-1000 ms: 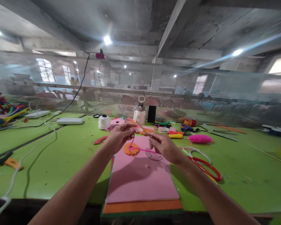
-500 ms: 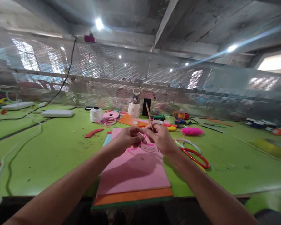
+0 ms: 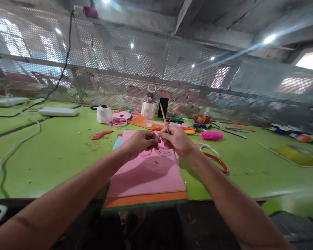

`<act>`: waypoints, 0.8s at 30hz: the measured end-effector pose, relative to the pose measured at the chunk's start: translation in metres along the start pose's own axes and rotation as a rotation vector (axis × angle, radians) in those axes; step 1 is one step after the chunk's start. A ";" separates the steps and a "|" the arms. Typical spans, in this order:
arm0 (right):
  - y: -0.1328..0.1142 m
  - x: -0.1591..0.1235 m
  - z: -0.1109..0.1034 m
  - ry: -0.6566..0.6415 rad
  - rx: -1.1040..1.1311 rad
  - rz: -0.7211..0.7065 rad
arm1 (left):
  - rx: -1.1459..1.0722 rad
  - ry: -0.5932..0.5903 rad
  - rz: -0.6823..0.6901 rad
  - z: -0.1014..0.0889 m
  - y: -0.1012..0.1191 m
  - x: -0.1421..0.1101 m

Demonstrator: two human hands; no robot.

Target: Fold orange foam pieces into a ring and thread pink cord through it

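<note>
My left hand (image 3: 141,143) and my right hand (image 3: 179,140) meet, fingertips close together, above a stack of coloured sheets with a pink sheet (image 3: 146,182) on top. A thin wooden stick (image 3: 163,114) rises from the closed fingers of my right hand, its lower end showing below the palm. Pink yarn (image 3: 146,154) hangs in a loop under my left hand, whose fingers are pinched on it. The exact grip on the yarn is partly hidden by the fingers. A pale curved piece with dark marks (image 3: 163,151) lies on the pink sheet beneath my hands.
Behind the sheets stand a white bottle (image 3: 148,110) and a dark phone (image 3: 163,107). White yarn (image 3: 103,114) is at left, a pink yarn bundle (image 3: 212,135) at right. Rings, including a red ring (image 3: 223,165), lie beside my right forearm. A power strip (image 3: 57,111) sits far left.
The whole scene sits higher in the picture, as the camera has tilted down. My hands stay together over the pink sheet, with slight finger movement; the stick is still in my right hand.
</note>
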State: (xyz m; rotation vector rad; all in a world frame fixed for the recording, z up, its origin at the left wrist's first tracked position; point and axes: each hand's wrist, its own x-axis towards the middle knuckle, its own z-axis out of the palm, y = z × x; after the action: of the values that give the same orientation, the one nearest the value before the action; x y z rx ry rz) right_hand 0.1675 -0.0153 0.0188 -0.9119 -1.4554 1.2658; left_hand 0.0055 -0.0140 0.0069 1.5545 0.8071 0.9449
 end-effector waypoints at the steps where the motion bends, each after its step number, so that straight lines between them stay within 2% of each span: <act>1: 0.000 0.000 0.000 -0.002 0.028 0.020 | -0.011 0.007 -0.002 0.001 -0.001 0.000; 7: -0.005 -0.002 0.001 0.014 0.011 0.013 | -0.112 0.097 0.003 -0.004 -0.003 0.003; 12: -0.006 -0.009 0.006 -0.086 0.024 0.017 | -0.245 0.348 0.142 -0.019 0.007 0.006; 15: 0.000 -0.012 0.012 -0.142 0.019 0.023 | -0.281 0.445 0.214 -0.024 0.011 0.007; 20: 0.007 -0.015 0.018 -0.162 -0.104 -0.036 | -0.300 0.536 0.268 -0.024 0.013 0.008; 24: 0.005 -0.017 0.018 -0.190 -0.188 -0.020 | -0.288 0.551 0.280 -0.022 0.014 0.008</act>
State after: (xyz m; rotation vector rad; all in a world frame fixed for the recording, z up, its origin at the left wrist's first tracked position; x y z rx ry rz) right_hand 0.1541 -0.0355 0.0111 -0.9173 -1.7524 1.2424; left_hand -0.0106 0.0006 0.0243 1.1809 0.7921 1.6628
